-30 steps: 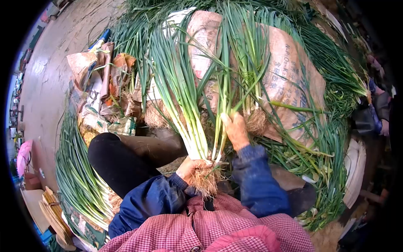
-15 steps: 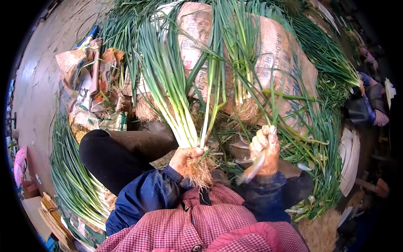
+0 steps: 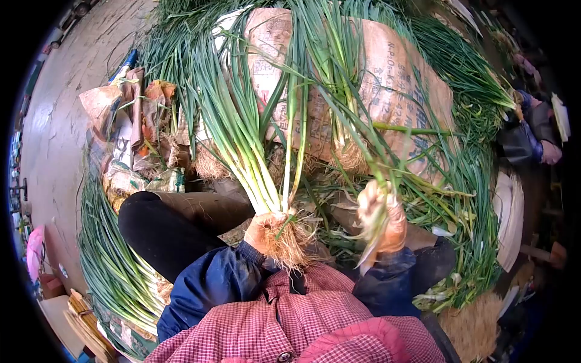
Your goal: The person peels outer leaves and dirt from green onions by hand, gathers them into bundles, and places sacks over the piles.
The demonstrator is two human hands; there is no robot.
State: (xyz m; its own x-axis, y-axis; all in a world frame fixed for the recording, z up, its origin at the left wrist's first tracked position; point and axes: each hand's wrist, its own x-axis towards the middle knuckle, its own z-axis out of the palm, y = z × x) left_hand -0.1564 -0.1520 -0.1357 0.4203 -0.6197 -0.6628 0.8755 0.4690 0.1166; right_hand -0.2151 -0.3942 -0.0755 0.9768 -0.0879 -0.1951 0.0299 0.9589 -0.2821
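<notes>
My left hand [image 3: 261,232] is closed round the root end of a bunch of green onions [image 3: 248,163]. Their pale stalks fan upward and the tangled roots [image 3: 292,245] hang below the fist. Off to the right, my right hand [image 3: 382,218] is closed on peeled-off leaves [image 3: 376,225], with pale strips trailing below the fist and green blades above it. That hand is slightly blurred. Another bunch of green onions [image 3: 344,121] lies beyond, its roots [image 3: 351,157] toward me, on a printed sack [image 3: 408,91].
Piled green onions lie at the left [image 3: 115,260] and far right [image 3: 466,66]. Leaf scraps [image 3: 472,236] cover the floor on the right. Crumpled sacking [image 3: 130,121] sits at the left. Another person's dark sleeve and hand [image 3: 538,133] show at the right edge.
My right hand has stayed near the same place, while the strips in it have swung and longer green blades now show above it. My left hand still grips the bunch. The view has shifted slightly.
</notes>
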